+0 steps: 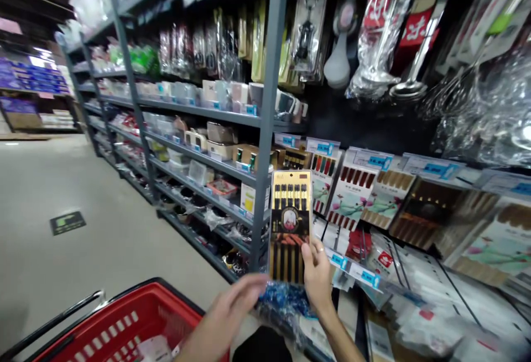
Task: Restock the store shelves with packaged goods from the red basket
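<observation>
A flat pack of black-and-gold chopsticks (290, 224) is upright in front of the shelving, its printed face towards me. My right hand (318, 268) grips it by the lower right edge, thumb across the front. To the left of the pack's bottom end is my left hand (243, 298), blurred, its fingers stretched towards the pack. I cannot tell whether its fingertips touch it. More packs of chopsticks (352, 193) hang on the rack just beyond my right hand, beneath blue price tags.
A red shopping basket (161, 301) with a black handle stands at lower left, a white package inside. Grey shelving (265, 124) with cups and boxes runs along the aisle. Ladles (409, 88) and whisks hang at upper right. A green floor sign (67, 222) lies on the left.
</observation>
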Demonstrator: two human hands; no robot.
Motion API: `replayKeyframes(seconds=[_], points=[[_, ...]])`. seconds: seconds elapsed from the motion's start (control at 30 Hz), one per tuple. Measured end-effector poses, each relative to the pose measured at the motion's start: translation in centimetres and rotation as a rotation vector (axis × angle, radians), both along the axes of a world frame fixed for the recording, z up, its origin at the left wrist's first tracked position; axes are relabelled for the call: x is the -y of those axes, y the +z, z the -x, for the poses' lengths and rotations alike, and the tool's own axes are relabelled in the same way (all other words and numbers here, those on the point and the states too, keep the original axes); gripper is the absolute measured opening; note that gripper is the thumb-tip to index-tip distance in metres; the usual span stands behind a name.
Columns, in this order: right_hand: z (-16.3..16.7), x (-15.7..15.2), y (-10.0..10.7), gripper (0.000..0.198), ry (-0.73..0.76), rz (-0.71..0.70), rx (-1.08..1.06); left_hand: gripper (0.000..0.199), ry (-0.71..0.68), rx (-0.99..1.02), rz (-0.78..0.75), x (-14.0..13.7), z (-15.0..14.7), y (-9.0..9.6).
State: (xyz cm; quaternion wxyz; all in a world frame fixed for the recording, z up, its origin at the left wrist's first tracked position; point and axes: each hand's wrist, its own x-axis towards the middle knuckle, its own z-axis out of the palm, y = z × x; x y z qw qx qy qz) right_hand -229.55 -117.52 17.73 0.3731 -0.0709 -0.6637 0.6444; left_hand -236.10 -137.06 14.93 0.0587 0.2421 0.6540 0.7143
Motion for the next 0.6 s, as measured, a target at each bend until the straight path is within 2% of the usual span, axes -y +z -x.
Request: replayKeyframes(seconds=[0.13,0.2,0.27,0.4,0.6], points=[[4.1,-0.9,3.2,0.045,-0.020,-0.062,-0.088,0.047,0.000,0.004,-0.183,-5.7,4.7,3.5],[5.6,-1.8,4.0,0.043,-0.016,-0.081,-0.113,0.053,0.004,0.067,-0.297,-8.7,6.6,3.8],[6.9,-2.7,4.3,0.041,-0.009,-0.104,-0.121,0.056,0.005,0.117,-0.390,-10.8,7.9,3.4],[9.2,-4.0,4.6,0.040,-0.025,-0.132,-0.145,0.057,0.043,0.135,-0.519,-12.6,9.5,2.5],[11.9,-3.8,6.2,0.041,-0.012,-0.123,-0.217,0.057,0.142,0.118,-0.576,-13.9,11.7,3.4]])
